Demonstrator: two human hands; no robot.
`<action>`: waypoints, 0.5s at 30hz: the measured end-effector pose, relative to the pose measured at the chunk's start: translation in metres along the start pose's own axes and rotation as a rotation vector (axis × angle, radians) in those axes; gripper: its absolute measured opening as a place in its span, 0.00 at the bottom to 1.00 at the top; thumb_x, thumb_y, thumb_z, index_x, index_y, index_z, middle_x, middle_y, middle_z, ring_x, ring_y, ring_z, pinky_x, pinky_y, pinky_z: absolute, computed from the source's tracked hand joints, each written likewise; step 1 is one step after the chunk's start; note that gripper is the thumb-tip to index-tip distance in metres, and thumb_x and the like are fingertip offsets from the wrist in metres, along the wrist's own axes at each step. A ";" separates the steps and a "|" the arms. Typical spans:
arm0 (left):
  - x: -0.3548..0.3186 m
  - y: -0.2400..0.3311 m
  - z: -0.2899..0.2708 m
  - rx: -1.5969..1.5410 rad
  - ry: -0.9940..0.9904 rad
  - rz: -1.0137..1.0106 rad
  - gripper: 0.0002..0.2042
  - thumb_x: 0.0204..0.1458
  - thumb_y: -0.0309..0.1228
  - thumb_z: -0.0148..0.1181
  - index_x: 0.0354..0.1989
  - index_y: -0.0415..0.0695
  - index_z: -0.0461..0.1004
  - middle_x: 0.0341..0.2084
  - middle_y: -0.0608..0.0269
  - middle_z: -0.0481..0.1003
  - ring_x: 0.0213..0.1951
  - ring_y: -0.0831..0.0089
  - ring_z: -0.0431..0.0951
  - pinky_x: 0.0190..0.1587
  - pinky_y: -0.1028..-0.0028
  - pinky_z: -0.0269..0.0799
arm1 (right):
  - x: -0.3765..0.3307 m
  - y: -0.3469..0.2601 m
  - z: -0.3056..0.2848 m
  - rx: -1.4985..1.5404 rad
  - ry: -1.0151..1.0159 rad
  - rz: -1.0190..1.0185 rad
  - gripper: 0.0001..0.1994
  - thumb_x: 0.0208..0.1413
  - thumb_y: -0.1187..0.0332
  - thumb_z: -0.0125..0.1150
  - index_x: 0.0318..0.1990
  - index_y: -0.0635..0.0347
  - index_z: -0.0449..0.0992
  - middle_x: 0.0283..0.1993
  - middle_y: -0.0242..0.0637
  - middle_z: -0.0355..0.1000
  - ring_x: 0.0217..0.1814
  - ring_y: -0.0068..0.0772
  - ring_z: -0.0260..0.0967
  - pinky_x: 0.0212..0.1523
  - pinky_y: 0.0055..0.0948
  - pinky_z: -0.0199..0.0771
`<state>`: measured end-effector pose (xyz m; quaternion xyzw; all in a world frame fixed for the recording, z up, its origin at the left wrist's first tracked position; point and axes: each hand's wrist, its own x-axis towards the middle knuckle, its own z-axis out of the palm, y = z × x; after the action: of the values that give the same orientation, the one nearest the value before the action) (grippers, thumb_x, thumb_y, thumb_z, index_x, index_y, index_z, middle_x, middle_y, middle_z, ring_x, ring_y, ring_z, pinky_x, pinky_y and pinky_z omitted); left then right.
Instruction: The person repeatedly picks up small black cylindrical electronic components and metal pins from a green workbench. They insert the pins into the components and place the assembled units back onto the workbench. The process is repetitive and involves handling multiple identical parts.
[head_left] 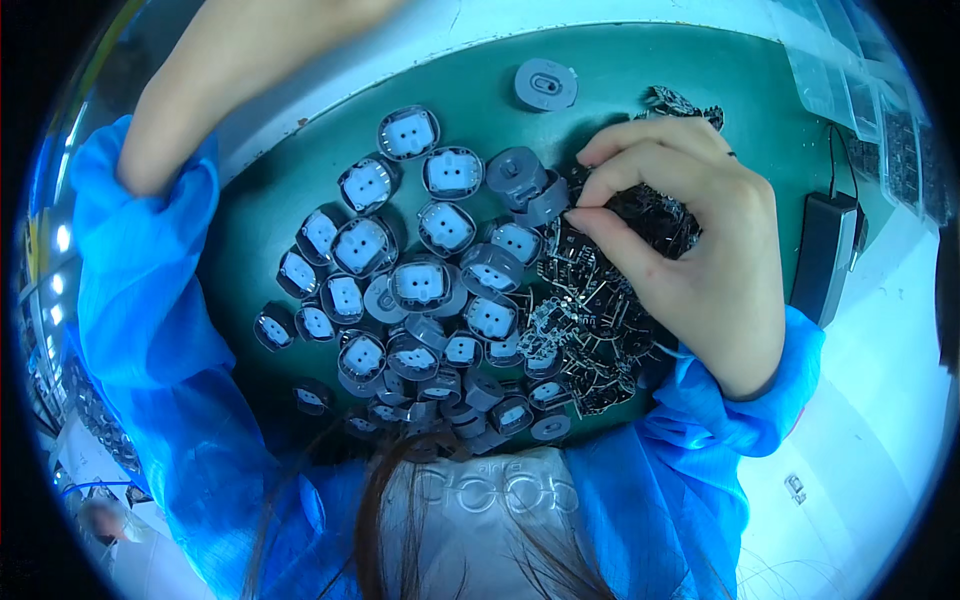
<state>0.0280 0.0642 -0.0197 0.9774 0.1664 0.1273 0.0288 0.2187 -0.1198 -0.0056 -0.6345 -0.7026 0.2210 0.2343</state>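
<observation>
Green mat (pixel 700 80): spread under both arms, bearing every loose part; curved by the lens toward the far rim.
Blue sleeves (pixel 140 300): loose, gathered at both wrists, reaching down to the near edge of view.
Grey housings (pixel 420 285): heap of rounded plastic shells just left of the right hand and below the left forearm, most lying face up with a pale insert showing 2 small holes; several overlapping, a few tipped on edge near the body.
Dark circuit pieces (pixel 585 320): tangled pile directly under and left of the right palm, touching the edge of the housing heap.
Right hand (pixel 690 230): resting over the dark pile, fingers curled, thumb and forefinger tips pinched together at the pile's left edge beside a grey housing; what sits between the tips too small to tell.
Left hand: out of view past the top edge; only the bare forearm (pixel 215 90) seen, raised above the mat, so grip cannot be told.
Black box (pixel 825 255): flat, with a cable, just right of the right hand.
Single grey disc (pixel 545 85): lying alone beyond the right hand's fingers, well apart from the heap.
</observation>
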 end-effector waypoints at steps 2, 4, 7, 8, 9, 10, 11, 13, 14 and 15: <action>-0.014 0.014 -0.017 -0.256 -0.163 0.172 0.16 0.52 0.26 0.58 0.51 0.43 0.71 0.52 0.51 0.65 0.52 0.55 0.68 0.54 0.62 0.68 | 0.005 -0.011 0.006 0.026 0.012 -0.002 0.13 0.36 0.80 0.70 0.32 0.61 0.77 0.36 0.36 0.76 0.39 0.38 0.72 0.43 0.30 0.71; -0.005 0.024 0.016 -0.366 -0.245 0.349 0.16 0.53 0.27 0.58 0.51 0.42 0.70 0.52 0.51 0.65 0.51 0.56 0.68 0.53 0.63 0.69 | -0.003 -0.004 0.013 -0.053 0.083 0.086 0.14 0.36 0.81 0.69 0.34 0.61 0.76 0.34 0.36 0.76 0.39 0.38 0.72 0.43 0.30 0.71; -0.007 0.033 -0.005 -0.362 -0.317 0.306 0.16 0.53 0.28 0.60 0.50 0.41 0.70 0.49 0.52 0.66 0.47 0.58 0.71 0.48 0.67 0.71 | 0.002 -0.008 0.016 0.009 0.097 0.106 0.13 0.37 0.81 0.69 0.34 0.61 0.77 0.32 0.37 0.76 0.39 0.37 0.73 0.42 0.30 0.72; -0.005 0.033 -0.006 -0.420 -0.315 0.252 0.16 0.52 0.27 0.61 0.49 0.41 0.70 0.48 0.52 0.66 0.44 0.60 0.72 0.45 0.68 0.72 | 0.003 -0.007 0.017 0.036 0.103 0.124 0.12 0.37 0.80 0.69 0.33 0.61 0.78 0.32 0.38 0.76 0.39 0.37 0.73 0.41 0.30 0.72; -0.003 0.032 -0.007 -0.476 -0.312 0.198 0.16 0.51 0.26 0.62 0.48 0.41 0.70 0.47 0.53 0.67 0.41 0.61 0.73 0.43 0.69 0.73 | 0.003 -0.005 0.018 -0.026 0.112 0.085 0.11 0.38 0.80 0.69 0.33 0.61 0.79 0.31 0.38 0.76 0.39 0.37 0.73 0.42 0.30 0.72; -0.003 0.030 -0.006 -0.571 -0.304 0.093 0.15 0.50 0.23 0.63 0.46 0.41 0.70 0.46 0.54 0.68 0.39 0.63 0.74 0.40 0.70 0.74 | 0.002 -0.003 0.018 -0.083 0.121 0.041 0.11 0.38 0.80 0.69 0.33 0.61 0.79 0.30 0.38 0.76 0.39 0.37 0.73 0.42 0.30 0.72; -0.004 0.028 -0.004 -0.697 -0.267 0.018 0.15 0.49 0.22 0.64 0.45 0.41 0.69 0.44 0.55 0.68 0.37 0.65 0.74 0.37 0.71 0.75 | 0.002 -0.002 0.018 -0.140 0.129 -0.003 0.10 0.38 0.80 0.69 0.32 0.61 0.80 0.30 0.38 0.76 0.39 0.37 0.73 0.42 0.30 0.71; -0.006 0.023 0.000 -0.976 -0.138 -0.099 0.15 0.47 0.18 0.66 0.41 0.41 0.69 0.42 0.58 0.70 0.34 0.69 0.75 0.33 0.74 0.77 | 0.005 -0.002 0.010 -0.132 0.208 -0.035 0.09 0.39 0.79 0.70 0.31 0.60 0.81 0.33 0.38 0.77 0.40 0.36 0.73 0.43 0.29 0.71; -0.009 0.023 -0.006 -1.037 -0.097 -0.158 0.15 0.46 0.18 0.67 0.41 0.41 0.69 0.42 0.58 0.71 0.37 0.70 0.76 0.34 0.75 0.79 | 0.007 -0.004 0.006 -0.122 0.246 -0.058 0.08 0.39 0.79 0.70 0.31 0.60 0.82 0.35 0.38 0.77 0.41 0.35 0.73 0.44 0.29 0.71; -0.011 0.025 -0.012 -1.099 -0.052 -0.218 0.16 0.45 0.17 0.69 0.40 0.42 0.69 0.42 0.58 0.72 0.39 0.72 0.76 0.35 0.76 0.80 | 0.008 -0.009 -0.001 -0.051 0.238 -0.033 0.08 0.41 0.79 0.69 0.32 0.61 0.81 0.42 0.39 0.77 0.42 0.33 0.73 0.46 0.28 0.70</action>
<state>0.0226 0.0369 -0.0079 0.7984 0.1749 0.1676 0.5512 0.2112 -0.1125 0.0009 -0.6504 -0.6855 0.1223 0.3035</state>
